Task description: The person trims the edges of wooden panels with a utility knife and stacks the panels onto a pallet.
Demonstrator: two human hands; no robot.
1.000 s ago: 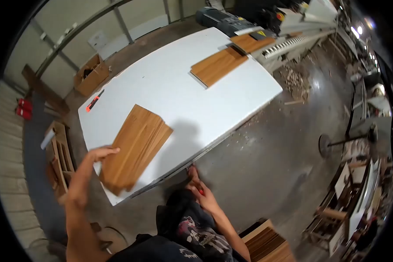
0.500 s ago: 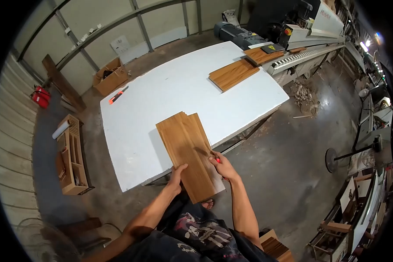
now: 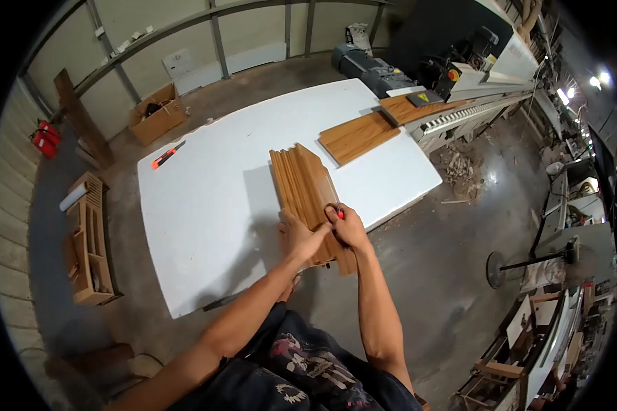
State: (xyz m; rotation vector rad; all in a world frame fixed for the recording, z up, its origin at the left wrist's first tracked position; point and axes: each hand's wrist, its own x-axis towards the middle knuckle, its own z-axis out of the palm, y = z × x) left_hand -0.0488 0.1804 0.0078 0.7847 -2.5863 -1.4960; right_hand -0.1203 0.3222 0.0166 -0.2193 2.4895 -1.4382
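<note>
A stack of brown wood-grain boards [image 3: 300, 179] is tilted over the near side of the white table [image 3: 199, 198], its long edges fanned apart. My left hand [image 3: 300, 236] is wrapped over the lower part of the stack, fingers on its left side. At the stack's right edge, my right hand [image 3: 348, 226] is closed round a small red-handled tool and also touches the boards; the tool's shape is mostly hidden. An orange and black utility knife [image 3: 167, 155] lies at the table's far left. Two more boards [image 3: 360, 138] rest at the far right.
A machine with a toothed rail [image 3: 452, 118] adjoins the table's right end. An open cardboard box [image 3: 159, 118] stands behind the table, a wooden shelf unit [image 3: 89, 240] to the left. On the right are a fan [image 3: 495, 269], wood scraps [image 3: 461, 168] and wooden frames.
The stack, earlier flat on the table beside my left hand, was lifted between both hands and is now tilted edge-up. My left hand has moved across it towards my right hand.
</note>
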